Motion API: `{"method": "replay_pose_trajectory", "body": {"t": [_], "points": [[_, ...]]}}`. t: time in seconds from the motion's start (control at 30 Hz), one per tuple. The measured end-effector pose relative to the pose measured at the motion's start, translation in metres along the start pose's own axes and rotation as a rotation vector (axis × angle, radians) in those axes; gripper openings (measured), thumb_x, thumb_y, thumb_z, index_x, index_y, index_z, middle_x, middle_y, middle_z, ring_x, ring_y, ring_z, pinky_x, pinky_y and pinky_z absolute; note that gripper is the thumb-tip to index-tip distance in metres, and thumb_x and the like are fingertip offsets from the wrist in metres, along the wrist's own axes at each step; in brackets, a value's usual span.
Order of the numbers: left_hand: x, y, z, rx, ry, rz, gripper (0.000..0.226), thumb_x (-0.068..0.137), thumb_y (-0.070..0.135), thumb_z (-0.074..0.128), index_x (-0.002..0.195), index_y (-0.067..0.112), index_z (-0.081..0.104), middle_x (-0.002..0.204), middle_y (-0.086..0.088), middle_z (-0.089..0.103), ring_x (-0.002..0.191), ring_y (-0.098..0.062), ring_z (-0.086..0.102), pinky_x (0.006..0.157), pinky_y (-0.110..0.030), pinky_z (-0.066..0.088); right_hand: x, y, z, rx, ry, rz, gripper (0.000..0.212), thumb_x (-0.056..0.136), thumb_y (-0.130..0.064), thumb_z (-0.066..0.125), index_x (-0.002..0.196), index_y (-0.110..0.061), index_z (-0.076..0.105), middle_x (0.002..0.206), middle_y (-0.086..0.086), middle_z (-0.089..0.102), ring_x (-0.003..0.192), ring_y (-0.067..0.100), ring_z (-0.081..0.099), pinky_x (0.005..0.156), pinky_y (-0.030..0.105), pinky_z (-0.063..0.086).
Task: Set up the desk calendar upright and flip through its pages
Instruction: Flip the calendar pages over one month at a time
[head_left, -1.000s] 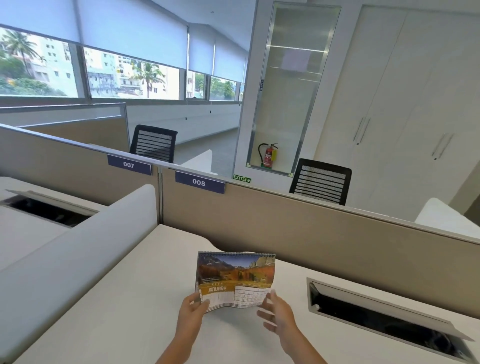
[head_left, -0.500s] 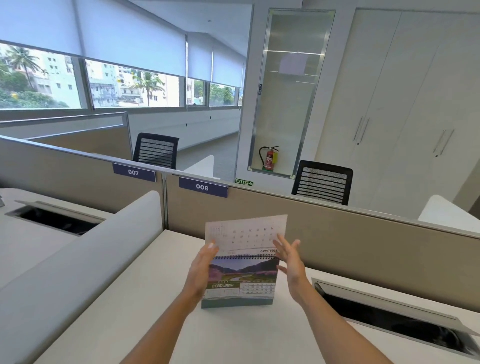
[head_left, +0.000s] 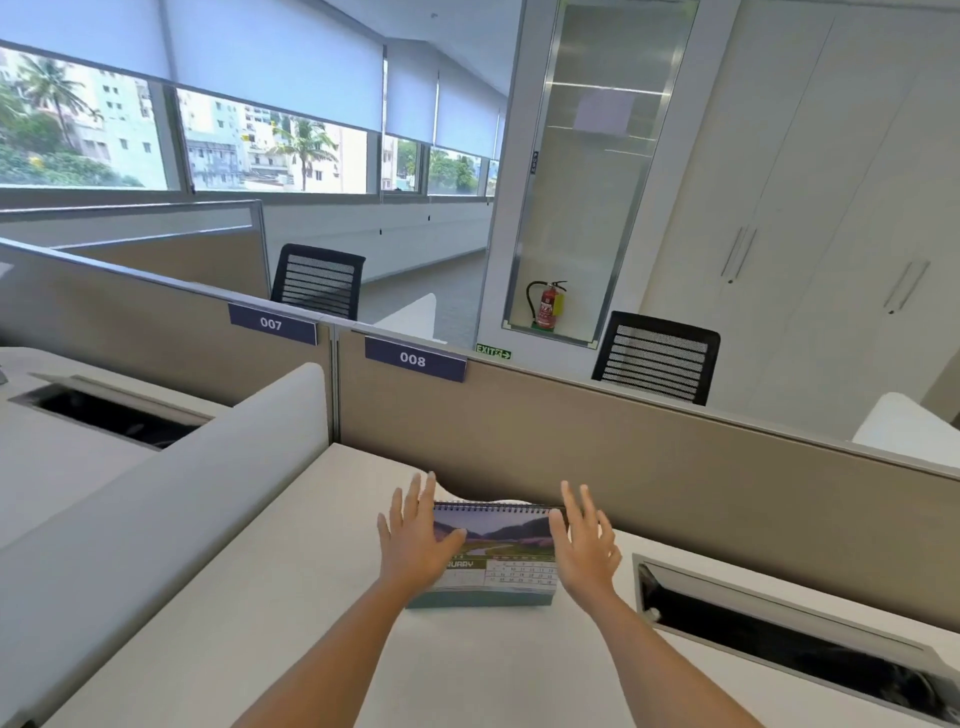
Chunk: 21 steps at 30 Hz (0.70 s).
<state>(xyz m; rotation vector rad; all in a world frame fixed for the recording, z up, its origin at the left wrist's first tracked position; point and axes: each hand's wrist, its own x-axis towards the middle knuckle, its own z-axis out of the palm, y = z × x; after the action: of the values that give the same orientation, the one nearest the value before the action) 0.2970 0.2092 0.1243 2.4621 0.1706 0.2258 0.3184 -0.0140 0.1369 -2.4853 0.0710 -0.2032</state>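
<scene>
The desk calendar (head_left: 493, 556) stands upright on the white desk (head_left: 291, 613), at six o'clock of the view and just before the beige partition (head_left: 649, 467). The left hand (head_left: 415, 540) at its nine o'clock and the right hand (head_left: 584, 545) at three o'clock are open with spread fingers, probably steadying it. Half a second ago a white page stood lifted above the spiral; now it is folded behind.

Desk (head_left: 260, 623): one desk calendar (head_left: 498, 556), spiral-bound; two hands, left hand (head_left: 415, 540) and right hand (head_left: 587, 545). Two open cable hatches (head_left: 779, 639), one at right edge, one on neighbouring desk. Two number plates (head_left: 414, 358), 007 and 008. Two black mesh chairs (head_left: 657, 358). One fire extinguisher (head_left: 546, 306). One exit sign (head_left: 493, 352).
</scene>
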Motion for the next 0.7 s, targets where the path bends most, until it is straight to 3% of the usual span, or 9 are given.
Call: {"method": "replay_pose_trajectory", "body": {"t": [0.07, 0.2, 0.3, 0.5, 0.7], "points": [[-0.007, -0.004, 0.008, -0.160, 0.078, -0.102, 0.090, 0.087, 0.050, 0.054, 0.151, 0.023, -0.003, 0.160, -0.001, -0.006, 0.147, -0.026, -0.002, 0.117, -0.047, 0.006, -0.002, 0.012, 0.007, 0.086, -0.004, 0.185, 0.056, 0.097, -0.050, 0.030, 0.147, -0.042, 0.007, 0.160, -0.007, 0.007, 0.143, 0.028, 0.016, 0.111, 0.054, 0.018], [-0.026, -0.023, 0.021, -0.496, 0.046, -0.313, 0.086, 0.090, 0.033, 0.058, 0.151, 0.018, -0.001, 0.161, -0.004, 0.000, 0.147, -0.025, 0.007, 0.116, -0.042, 0.015, -0.006, 0.030, 0.018, 0.397, -0.327, 0.464, 0.059, 0.099, -0.048, 0.018, 0.149, -0.033, -0.009, 0.161, 0.001, 0.000, 0.146, 0.032, 0.010, 0.115, 0.053, 0.013], [-0.039, -0.034, 0.032, -0.524, -0.067, -0.309, 0.077, 0.093, 0.028, 0.054, 0.151, 0.019, 0.004, 0.160, -0.005, 0.006, 0.146, -0.027, 0.013, 0.115, -0.043, 0.020, -0.009, 0.030, 0.019, 0.452, -0.409, 0.465, 0.058, 0.100, -0.045, 0.018, 0.150, -0.029, -0.005, 0.160, 0.004, 0.005, 0.146, 0.030, 0.012, 0.115, 0.047, 0.014], [-0.037, -0.027, 0.040, -0.685, -0.145, -0.305, 0.068, 0.092, 0.015, 0.056, 0.148, 0.025, 0.018, 0.139, -0.002, 0.047, 0.129, -0.026, 0.044, 0.105, -0.043, 0.039, -0.012, 0.019, 0.027, 0.583, -0.411, 0.384, 0.049, 0.102, -0.032, 0.031, 0.148, -0.027, 0.016, 0.147, 0.005, 0.040, 0.135, 0.027, 0.034, 0.109, 0.042, 0.026], [-0.038, -0.027, 0.050, -0.669, -0.139, -0.306, 0.087, 0.088, 0.018, 0.063, 0.150, 0.029, 0.004, 0.145, -0.002, 0.041, 0.130, -0.025, 0.042, 0.109, -0.045, 0.038, -0.023, 0.017, 0.031, 0.612, -0.384, 0.375, 0.049, 0.100, -0.031, 0.038, 0.146, -0.024, 0.022, 0.144, 0.005, 0.044, 0.130, 0.025, 0.039, 0.104, 0.036, 0.030]]}}
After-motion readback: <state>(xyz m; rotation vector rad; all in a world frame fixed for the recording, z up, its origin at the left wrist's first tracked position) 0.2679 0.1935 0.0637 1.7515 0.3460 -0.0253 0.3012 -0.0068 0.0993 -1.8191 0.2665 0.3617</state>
